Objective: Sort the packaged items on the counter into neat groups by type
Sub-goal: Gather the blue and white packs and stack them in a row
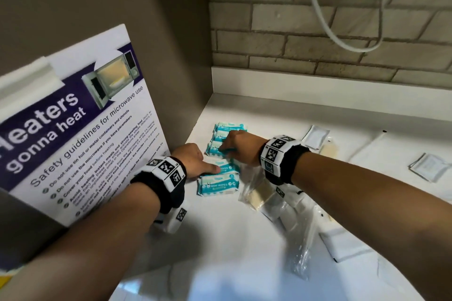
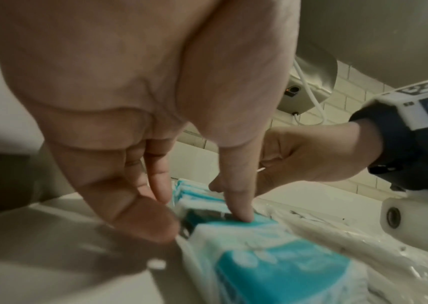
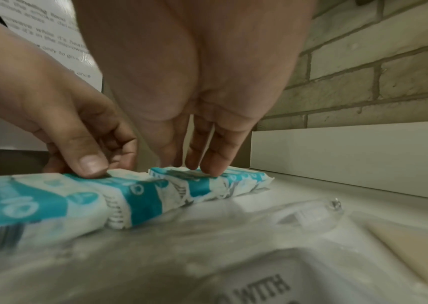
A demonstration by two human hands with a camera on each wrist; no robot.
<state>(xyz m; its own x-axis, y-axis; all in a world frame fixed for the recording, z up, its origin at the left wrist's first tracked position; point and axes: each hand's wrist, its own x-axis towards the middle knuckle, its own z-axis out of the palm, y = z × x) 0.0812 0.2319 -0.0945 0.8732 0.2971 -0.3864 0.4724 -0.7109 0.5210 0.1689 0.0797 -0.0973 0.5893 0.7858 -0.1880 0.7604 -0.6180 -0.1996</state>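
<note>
Several teal-and-white mini wipes packs (image 1: 219,184) lie in a row on the white counter (image 1: 220,252), running toward the back corner. My left hand (image 1: 208,170) holds a middle pack (image 2: 236,224): the thumb (image 3: 90,164) presses on its top and the curled fingers (image 2: 163,218) sit at its left end. My right hand (image 1: 228,148) lies flatter over a farther pack (image 3: 207,181), with straight fingertips (image 3: 213,166) pressing on its top. In the head view both hands hide parts of the middle packs.
A microwave safety poster (image 1: 73,129) leans on the left wall beside the row. Clear plastic packets (image 1: 269,199) lie just right of the wipes, under my right wrist. White sachets (image 1: 315,137) (image 1: 428,167) (image 1: 342,244) are scattered further right. A brick wall (image 1: 318,32) with hanging cables closes the back.
</note>
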